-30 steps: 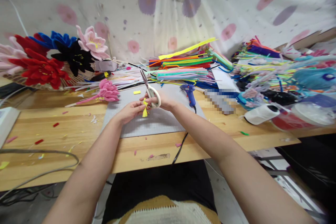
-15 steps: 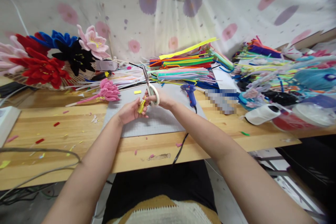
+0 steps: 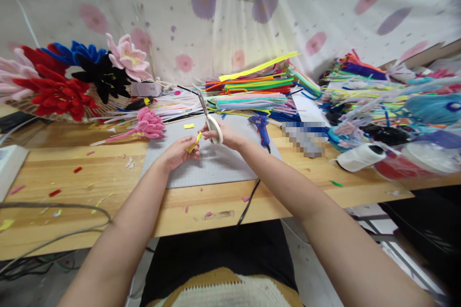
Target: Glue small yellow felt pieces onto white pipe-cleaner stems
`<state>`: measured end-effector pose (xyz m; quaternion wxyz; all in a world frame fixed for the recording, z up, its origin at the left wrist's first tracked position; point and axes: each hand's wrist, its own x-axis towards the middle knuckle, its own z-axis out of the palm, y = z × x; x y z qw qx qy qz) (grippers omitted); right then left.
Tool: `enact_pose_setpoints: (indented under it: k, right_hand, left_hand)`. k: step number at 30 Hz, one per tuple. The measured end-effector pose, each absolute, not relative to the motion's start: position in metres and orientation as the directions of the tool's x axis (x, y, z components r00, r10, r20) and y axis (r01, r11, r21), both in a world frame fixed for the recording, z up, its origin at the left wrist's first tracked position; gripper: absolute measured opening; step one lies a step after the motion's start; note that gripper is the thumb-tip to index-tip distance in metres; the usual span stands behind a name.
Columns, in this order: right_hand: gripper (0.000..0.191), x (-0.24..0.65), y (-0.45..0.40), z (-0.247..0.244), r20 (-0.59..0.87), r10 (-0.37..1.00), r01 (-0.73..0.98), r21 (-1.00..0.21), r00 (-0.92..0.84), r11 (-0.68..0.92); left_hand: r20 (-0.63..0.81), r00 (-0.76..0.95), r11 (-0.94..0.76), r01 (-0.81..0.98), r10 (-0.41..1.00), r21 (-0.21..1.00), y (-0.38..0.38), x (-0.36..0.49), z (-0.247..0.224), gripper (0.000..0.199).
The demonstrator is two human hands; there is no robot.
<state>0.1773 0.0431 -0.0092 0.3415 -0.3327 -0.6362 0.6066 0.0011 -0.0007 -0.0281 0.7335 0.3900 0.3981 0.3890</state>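
Observation:
My left hand point(image 3: 180, 152) pinches a small strip of yellow paper point(image 3: 195, 143) over the grey mat point(image 3: 216, 172). White-handled scissors point(image 3: 214, 130) hang in my right hand point(image 3: 228, 135), their blades pointing up and away from me. The fingertips of my right hand are close to the upper end of the yellow strip; whether they touch it I cannot tell. Another yellow piece point(image 3: 188, 126) lies flat on the mat just beyond my hands. A pink pipe-cleaner flower point(image 3: 148, 124) rests at the mat's left edge.
A blue glue gun point(image 3: 261, 129) lies to the right, its black cord running off the table's front edge. Bundles of coloured pipe cleaners point(image 3: 255, 100) fill the back. Finished fuzzy flowers point(image 3: 57, 98) stand at left. A white thread spool point(image 3: 360, 156) lies at right.
My right hand with the scissors has shifted slightly right, away from my left hand. The yellow strip in my left hand now looks narrower and more folded together.

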Motion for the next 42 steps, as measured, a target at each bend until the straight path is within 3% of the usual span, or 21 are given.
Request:
enact_pose_setpoints:
  k: [5, 10, 13, 21, 27, 42]
  right_hand:
    - [0.041, 0.214, 0.044, -0.009, -0.168, 0.806, 0.161, -0.983, -0.567, -0.091]
    - [0.058, 0.241, 0.037, -0.002, -0.335, 0.473, 0.248, -0.939, -0.815, -0.239]
    - [0.066, 0.240, 0.030, 0.001, -0.365, 0.364, 0.246, -0.910, -0.857, -0.333]
    - [0.073, 0.226, 0.028, -0.006, -0.433, 0.349, 0.264, -0.859, -0.831, -0.439]
    - [0.077, 0.223, 0.034, -0.014, -0.323, 0.257, 0.198, -0.889, -0.911, -0.413]
    - [0.076, 0.223, 0.031, -0.009, -0.404, 0.312, 0.252, -0.867, -0.860, -0.429]
  left_hand:
    - [-0.275, 0.164, 0.315, -0.332, 0.948, 0.889, 0.006, -0.004, -0.026, 0.004]
    - [-0.262, 0.049, 0.261, -0.379, 0.964, 0.888, 0.011, -0.007, -0.028, 0.013]
    - [-0.263, 0.019, 0.253, -0.357, 0.965, 0.899, 0.010, -0.007, -0.030, 0.016]
    - [-0.294, 0.005, 0.279, -0.327, 0.956, 0.903, 0.010, -0.006, -0.031, 0.019]
    - [-0.288, 0.011, 0.276, -0.323, 0.958, 0.905, 0.011, -0.006, -0.032, 0.020]
    - [-0.265, 0.035, 0.263, -0.314, 0.964, 0.912, 0.010, -0.007, -0.033, 0.015]
